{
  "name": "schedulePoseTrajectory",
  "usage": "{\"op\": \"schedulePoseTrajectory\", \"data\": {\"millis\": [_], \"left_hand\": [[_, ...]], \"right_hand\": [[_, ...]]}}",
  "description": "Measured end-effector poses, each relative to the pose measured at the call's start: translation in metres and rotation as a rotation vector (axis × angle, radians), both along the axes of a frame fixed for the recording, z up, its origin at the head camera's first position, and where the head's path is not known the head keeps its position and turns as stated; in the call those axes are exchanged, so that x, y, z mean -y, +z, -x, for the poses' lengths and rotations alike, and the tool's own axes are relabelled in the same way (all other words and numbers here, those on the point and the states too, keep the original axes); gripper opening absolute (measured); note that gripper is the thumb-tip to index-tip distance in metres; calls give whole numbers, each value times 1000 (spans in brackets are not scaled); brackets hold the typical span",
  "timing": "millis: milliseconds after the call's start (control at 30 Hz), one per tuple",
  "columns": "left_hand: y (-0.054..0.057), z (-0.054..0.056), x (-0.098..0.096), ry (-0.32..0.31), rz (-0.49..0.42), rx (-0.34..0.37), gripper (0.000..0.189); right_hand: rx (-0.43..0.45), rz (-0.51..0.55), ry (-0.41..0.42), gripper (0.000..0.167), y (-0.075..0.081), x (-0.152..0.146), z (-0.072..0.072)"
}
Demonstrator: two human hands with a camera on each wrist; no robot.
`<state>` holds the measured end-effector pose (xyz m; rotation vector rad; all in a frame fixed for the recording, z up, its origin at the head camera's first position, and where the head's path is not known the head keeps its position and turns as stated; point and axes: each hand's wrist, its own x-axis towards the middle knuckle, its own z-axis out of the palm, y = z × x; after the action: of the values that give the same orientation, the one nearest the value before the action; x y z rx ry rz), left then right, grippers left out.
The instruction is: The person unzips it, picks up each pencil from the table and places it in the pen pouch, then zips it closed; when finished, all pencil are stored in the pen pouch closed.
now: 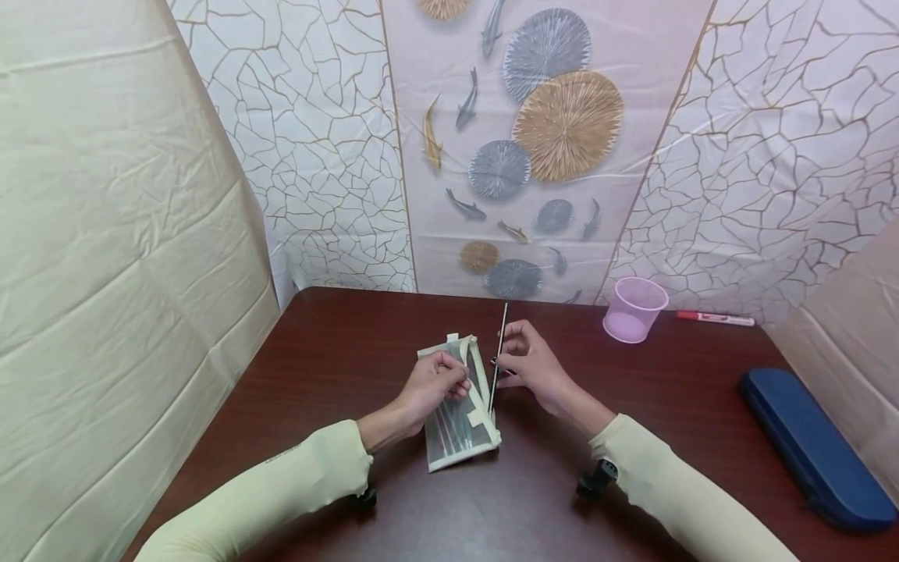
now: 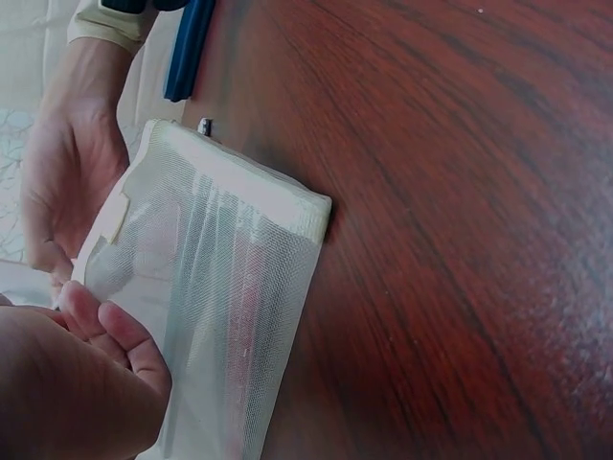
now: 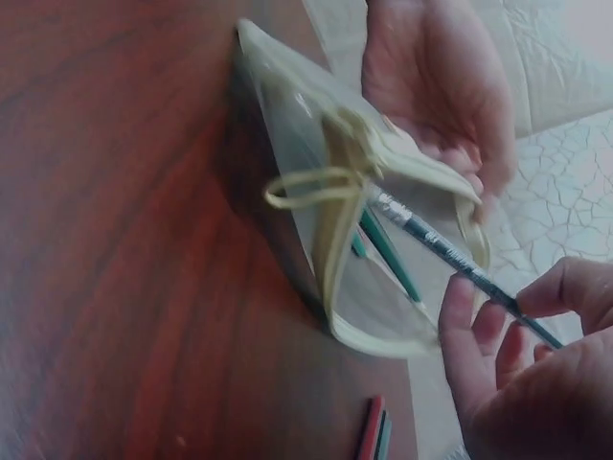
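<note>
A mesh zip pouch (image 1: 441,437) with cream edging is tilted up from the table, its zipped side spread apart in the right wrist view. The left hand (image 1: 437,382) pinches the rim of its opening. Between the thumb and fingers of the right hand (image 1: 535,365) is a slim dark pencil (image 3: 436,244) with pale lettering. One end of the pencil reaches into the pouch's mouth; the other points up and away. Through the mesh show several long thin items (image 2: 239,316), some reddish, and a green one (image 3: 388,254) appears inside the opening.
A pink mesh cup (image 1: 632,312) stands at the back right of the brown table (image 1: 337,343). Beside it lies a red and white marker (image 1: 716,318). A long dark blue case (image 1: 815,445) rests along the right edge. Patterned cloth hangs behind.
</note>
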<state>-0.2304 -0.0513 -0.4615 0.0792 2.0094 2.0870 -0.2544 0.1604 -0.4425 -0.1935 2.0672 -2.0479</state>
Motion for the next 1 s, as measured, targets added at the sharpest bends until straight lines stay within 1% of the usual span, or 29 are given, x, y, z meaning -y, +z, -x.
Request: {"op": "schedulePoseTrajectory", "data": {"millis": [167,400,633,767,900,1000], "left_hand": [[0,0,-1,5,-11,-17,8],[1,0,-2,5,-29,1,11],[2,-2,-2,-1,-30,-12,9],[2,-3,-2,0,-39,-23,7],[2,-4,-3,2,-55,-34,8],[3,-5,-3,-2,-64,-35,9]], "right_hand": [[74,-44,14,42,-5,7,-4],[138,-66,69,43,-13,14,-9],[152,-96,91,46,-18,21,-12],[154,-110,126,47,-19,24,-11],[165,-131,150,46,-19,27,-11],[174,-155,152,43,-20,29,-10]]}}
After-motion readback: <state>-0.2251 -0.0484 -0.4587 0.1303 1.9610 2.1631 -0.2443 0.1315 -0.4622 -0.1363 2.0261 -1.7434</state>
